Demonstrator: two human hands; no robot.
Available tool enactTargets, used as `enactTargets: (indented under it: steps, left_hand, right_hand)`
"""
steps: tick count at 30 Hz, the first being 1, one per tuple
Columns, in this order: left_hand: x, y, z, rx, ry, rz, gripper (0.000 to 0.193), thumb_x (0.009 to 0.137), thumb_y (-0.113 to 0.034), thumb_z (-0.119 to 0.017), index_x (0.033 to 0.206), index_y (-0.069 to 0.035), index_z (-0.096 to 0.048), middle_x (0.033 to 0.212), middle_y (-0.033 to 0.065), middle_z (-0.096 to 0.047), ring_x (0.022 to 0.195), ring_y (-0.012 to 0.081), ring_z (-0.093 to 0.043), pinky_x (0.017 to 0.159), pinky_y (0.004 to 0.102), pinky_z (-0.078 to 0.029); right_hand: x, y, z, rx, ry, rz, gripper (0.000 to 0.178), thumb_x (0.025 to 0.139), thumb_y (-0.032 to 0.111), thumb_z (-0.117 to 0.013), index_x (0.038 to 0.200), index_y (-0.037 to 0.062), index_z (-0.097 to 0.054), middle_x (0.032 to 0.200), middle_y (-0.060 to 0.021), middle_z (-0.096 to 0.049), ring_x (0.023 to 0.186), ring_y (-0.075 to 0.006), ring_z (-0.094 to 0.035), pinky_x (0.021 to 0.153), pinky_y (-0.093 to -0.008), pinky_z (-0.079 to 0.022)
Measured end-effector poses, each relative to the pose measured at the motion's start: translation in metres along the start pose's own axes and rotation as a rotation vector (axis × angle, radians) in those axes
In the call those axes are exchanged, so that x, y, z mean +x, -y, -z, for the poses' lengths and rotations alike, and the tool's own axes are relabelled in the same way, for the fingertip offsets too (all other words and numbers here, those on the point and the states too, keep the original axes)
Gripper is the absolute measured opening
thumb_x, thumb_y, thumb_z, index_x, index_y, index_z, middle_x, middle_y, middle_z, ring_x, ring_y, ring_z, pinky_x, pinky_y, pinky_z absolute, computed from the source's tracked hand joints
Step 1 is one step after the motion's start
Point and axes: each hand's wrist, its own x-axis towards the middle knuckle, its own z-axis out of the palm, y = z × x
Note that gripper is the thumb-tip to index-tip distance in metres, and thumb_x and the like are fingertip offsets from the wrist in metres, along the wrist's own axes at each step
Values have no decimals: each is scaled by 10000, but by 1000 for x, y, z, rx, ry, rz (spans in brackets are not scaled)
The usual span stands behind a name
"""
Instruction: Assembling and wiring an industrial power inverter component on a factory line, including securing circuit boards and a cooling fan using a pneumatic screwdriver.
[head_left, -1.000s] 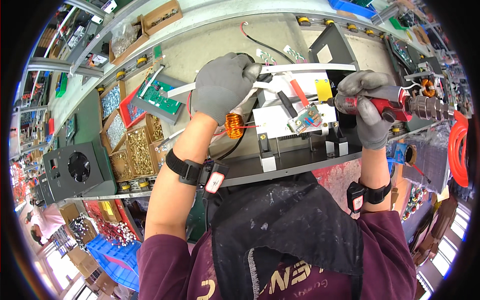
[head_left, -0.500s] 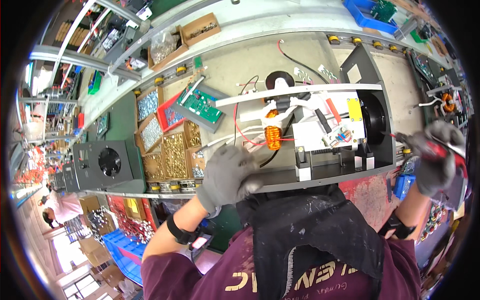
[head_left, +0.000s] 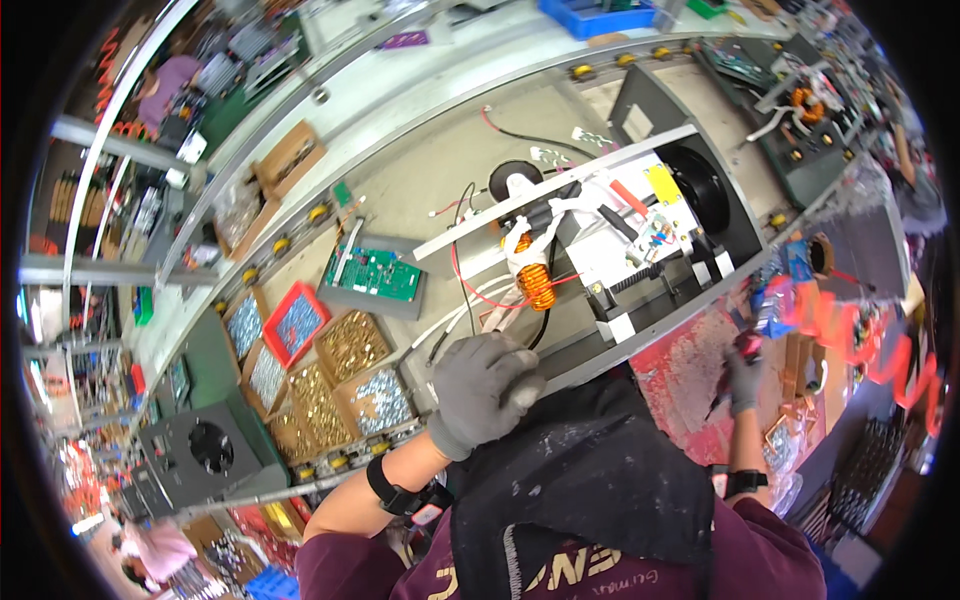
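A dark grey metal housing (head_left: 655, 335) lies slanted in front of me. It carries a copper-wound coil (head_left: 536, 287), a white block with a yellow label (head_left: 664, 184) and a black round fan (head_left: 697, 190). My left hand (head_left: 485, 390), in a grey glove, is curled over the housing's near left corner, beside loose white wires (head_left: 450, 322); its fingertips are partly hidden. Low at the right, away from the housing, my gloved right hand (head_left: 743, 382) is closed around a red and black power screwdriver (head_left: 747, 345). A pale metal strip (head_left: 560, 188) spans the housing.
Left of the housing are a green circuit board (head_left: 375, 272) on a grey plate and cardboard trays of screws (head_left: 325, 405). A red bin (head_left: 296, 325) holds more small screws. A coiled red hose (head_left: 850, 335) hangs at the right. Another part-built unit (head_left: 800, 125) stands far right.
My right hand has swung down and inward with the screwdriver, away from the housing's right end. The left hand stays at the near left corner. The whole view has turned and shifted.
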Motion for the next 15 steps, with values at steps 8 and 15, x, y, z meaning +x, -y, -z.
enactTargets:
  steps: [8,15]
  left_hand:
    - [-21,24,0,-8,8,-418,328,745,-368,-634,939,-106,-607,846,57,-593,803,259,-599,685,361,-465]
    - [5,45,-3,-107,22,-311,274,801,-291,-613,1016,-122,-594,945,92,-576,857,295,-560,747,382,-451]
  right_hand:
    - [-155,-41,-60,-915,-154,-109,449,703,298,-730,1027,70,-519,981,-172,-574,909,-365,-560,763,-439,-448]
    - [-234,-24,-99,-971,-189,-60,512,676,249,-719,1108,56,-523,1133,-166,-487,1081,-345,-462,880,-429,-421]
